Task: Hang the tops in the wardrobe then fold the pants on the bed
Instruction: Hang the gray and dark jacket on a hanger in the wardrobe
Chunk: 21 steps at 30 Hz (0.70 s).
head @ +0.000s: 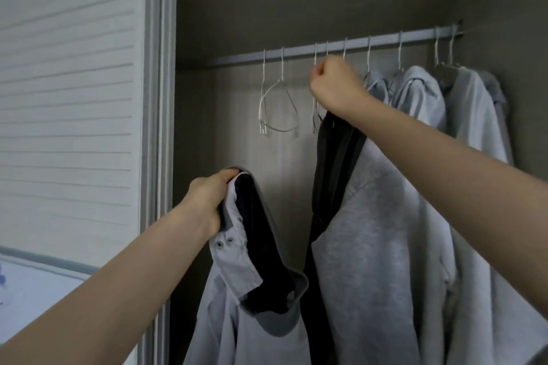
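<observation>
Grey-blue shirt [237, 314] with a dark inner collar hangs from the left hand [207, 201], low and left of centre, in front of the open wardrobe [296, 3]. Left fingers [229, 172] are curled tight over the top of the collar; the rest of the shirt drapes free below, and two snap studs show on the placket just under the grip.

Right hand [333, 83] is up at the rail [385, 40], fist closed, knuckles toward the camera. It sits right at the wire hooks, apparently pinching the neck of a hanger, but the fist hides what it holds, so I cannot tell for sure. A dark garment [335, 157] hangs directly under that hand.

Two empty wire hangers [278, 107] hang on the rail to the left of the right hand. To its right, pale grey tops [415, 216] are already hung, packed close together out to the rail's end.

Left of the wardrobe: ribbed sliding door panel [65, 98]. Bottom left corner shows a pale patch [29, 290], too little to identify.
</observation>
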### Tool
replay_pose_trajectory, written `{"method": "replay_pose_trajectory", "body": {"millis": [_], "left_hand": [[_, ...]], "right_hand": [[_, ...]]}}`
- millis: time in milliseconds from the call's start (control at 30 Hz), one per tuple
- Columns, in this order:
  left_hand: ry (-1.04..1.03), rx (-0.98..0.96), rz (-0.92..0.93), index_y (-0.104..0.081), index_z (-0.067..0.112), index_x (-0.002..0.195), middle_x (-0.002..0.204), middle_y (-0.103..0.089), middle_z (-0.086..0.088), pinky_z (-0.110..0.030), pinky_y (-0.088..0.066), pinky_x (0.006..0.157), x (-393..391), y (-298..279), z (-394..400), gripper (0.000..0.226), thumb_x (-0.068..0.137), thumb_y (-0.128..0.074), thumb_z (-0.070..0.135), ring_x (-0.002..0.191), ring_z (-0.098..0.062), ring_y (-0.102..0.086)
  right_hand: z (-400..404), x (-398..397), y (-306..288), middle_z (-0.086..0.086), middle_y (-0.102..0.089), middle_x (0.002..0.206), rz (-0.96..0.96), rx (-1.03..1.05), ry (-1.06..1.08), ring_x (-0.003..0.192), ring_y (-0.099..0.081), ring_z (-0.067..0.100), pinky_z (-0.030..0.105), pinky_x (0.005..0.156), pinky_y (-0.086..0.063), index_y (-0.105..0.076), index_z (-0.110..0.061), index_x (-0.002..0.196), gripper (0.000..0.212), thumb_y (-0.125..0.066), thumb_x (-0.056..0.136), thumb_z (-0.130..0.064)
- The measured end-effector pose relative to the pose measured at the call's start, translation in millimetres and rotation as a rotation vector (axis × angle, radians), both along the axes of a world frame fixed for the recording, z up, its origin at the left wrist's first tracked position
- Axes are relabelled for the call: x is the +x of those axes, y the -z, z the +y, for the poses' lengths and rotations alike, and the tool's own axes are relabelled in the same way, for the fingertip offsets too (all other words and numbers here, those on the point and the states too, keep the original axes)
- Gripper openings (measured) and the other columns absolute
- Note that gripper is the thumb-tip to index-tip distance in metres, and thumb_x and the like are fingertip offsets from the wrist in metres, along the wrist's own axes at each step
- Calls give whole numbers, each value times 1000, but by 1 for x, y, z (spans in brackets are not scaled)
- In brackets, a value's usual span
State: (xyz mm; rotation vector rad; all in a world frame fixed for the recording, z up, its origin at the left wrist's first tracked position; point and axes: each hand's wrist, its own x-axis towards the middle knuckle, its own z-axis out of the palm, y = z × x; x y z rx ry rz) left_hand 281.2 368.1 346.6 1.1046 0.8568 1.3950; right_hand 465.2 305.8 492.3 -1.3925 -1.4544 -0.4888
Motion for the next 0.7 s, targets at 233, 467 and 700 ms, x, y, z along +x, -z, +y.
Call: {"method": "replay_pose_trajectory", "body": {"millis": [233,467,700], "left_hand": [[36,14,69,-71,4,82,61,-72,-12,-29,-49,56,6,-24,20,20,80,-77,23,58,-24,-67],[25,84,107,-72,3,88,71,-74,-13,-29,-52,57,14,-46,42,23,81,-77,24,59,-23,-69],[12,95,158,-73,0,89,75,-74,-15,-29,-53,60,22,-42,57,26,82,-76,25,63,-25,-70]], "right_hand": [[49,17,-44,11,-45,80,34,-206,141,66,-42,24,27,49,-29,-43,-4,69,27,-39,96,-8],[86,51,-47,24,-55,110,231,-343,56,81,-45,25,28,78,-34,-44,6,134,38,-34,101,-11],[105,70,-32,10,-45,76,502,-200,-44,79,-46,26,34,73,-41,-36,-12,67,31,-35,98,-12]]}}
